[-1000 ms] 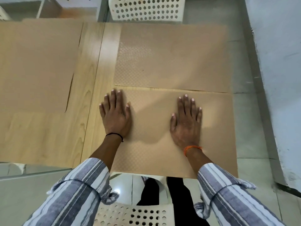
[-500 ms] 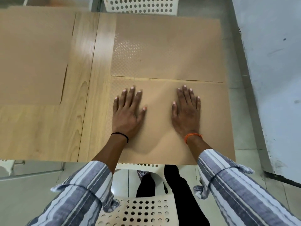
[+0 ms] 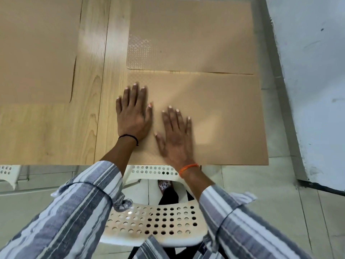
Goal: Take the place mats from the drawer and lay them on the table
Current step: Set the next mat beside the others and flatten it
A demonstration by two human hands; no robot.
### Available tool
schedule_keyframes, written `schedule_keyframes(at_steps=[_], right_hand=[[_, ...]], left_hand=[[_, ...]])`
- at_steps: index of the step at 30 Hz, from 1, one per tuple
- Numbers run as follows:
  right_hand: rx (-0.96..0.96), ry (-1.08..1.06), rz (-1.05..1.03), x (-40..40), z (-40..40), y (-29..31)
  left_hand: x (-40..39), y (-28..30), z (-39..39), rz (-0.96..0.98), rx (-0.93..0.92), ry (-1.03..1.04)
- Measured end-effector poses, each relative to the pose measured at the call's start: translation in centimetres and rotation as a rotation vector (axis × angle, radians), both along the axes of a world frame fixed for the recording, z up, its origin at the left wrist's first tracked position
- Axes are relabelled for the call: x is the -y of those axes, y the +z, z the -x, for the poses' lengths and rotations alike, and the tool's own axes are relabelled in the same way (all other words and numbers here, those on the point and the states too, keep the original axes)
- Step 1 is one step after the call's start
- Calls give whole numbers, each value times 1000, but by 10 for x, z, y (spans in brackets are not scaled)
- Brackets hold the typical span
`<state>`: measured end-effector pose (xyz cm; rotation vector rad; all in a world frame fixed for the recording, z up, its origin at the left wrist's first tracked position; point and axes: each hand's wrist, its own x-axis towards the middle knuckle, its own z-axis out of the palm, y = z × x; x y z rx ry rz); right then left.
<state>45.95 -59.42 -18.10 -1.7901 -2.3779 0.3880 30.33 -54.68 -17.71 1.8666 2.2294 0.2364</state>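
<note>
No readable text, label, brand, number or sign appears on the mats [image 3: 205, 116], the table [image 3: 56, 131], the chair [image 3: 153, 225] or the wall [image 3: 313, 71].

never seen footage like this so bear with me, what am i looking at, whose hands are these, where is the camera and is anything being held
There is no machine here. A person wears one camera on the head, looking down at their own arms in grey striped sleeves. The left hand and right hand lie flat, fingers spread, on a tan textured rectangular place mat at the near edge of a light wooden table. Nothing is gripped. A second tan mat lies just beyond it, and a third mat lies to the left. Below is a white perforated plastic chair.
</note>
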Motion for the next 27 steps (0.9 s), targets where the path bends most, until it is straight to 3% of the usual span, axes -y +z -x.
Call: schedule_keyframes(at_steps=[7,14,19,22,27], right_hand=[[79,-112,5,4,-59,-5],[161,-404,72,10,-164,-6],[77,-342,53,16,-114,10],[-12,-242,51,34,-65,12],[51,-164,32,57,-68,-4]], left_hand=[[1,2,1,7,23,-1],[0,1,2,14,18,-25],[20,18,-24,-58,107,31],[67,21,-68,-79,144,-92],[108,2,-74,46,-12,-172]])
